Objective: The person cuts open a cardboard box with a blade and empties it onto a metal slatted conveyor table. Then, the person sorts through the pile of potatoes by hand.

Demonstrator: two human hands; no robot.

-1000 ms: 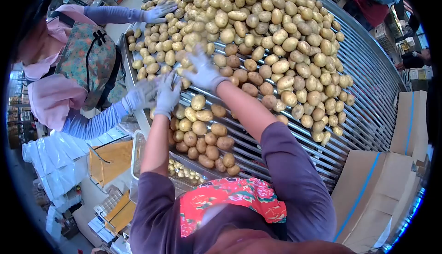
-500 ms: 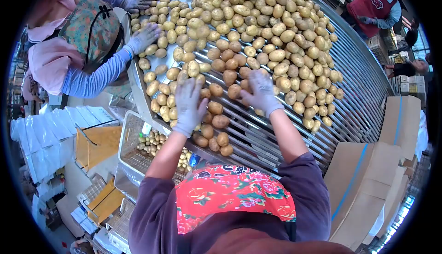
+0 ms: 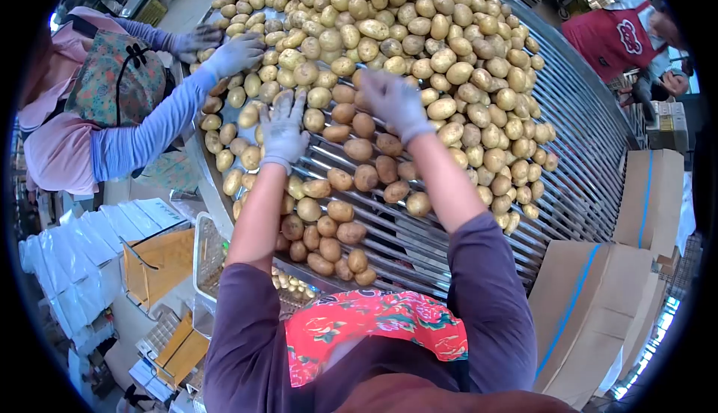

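Observation:
Many potatoes [image 3: 449,61] lie heaped on a sloping rack of metal bars [image 3: 576,158]. My left hand [image 3: 284,135], in a pale glove, rests with fingers spread among potatoes at the left side of the rack. My right hand [image 3: 395,105], gloved too and slightly blurred, is at the near edge of the heap with its fingers curled down; what lies under the fingers is hidden. Browner potatoes [image 3: 364,177] sit loosely between and below my hands. A smaller group [image 3: 321,245] gathers at the rack's near left edge.
A co-worker's gloved hands [image 3: 235,55] touch potatoes at the far left. Another person in a red apron [image 3: 617,39] stands beyond the rack at the upper right. Cardboard boxes [image 3: 598,316] line the right. A plastic crate [image 3: 208,256] sits below the rack's left edge.
My right hand has moved up and left toward the heap, and my left hand up and left. Brown potatoes are more spread out between them. The co-worker's near hand has shifted slightly left.

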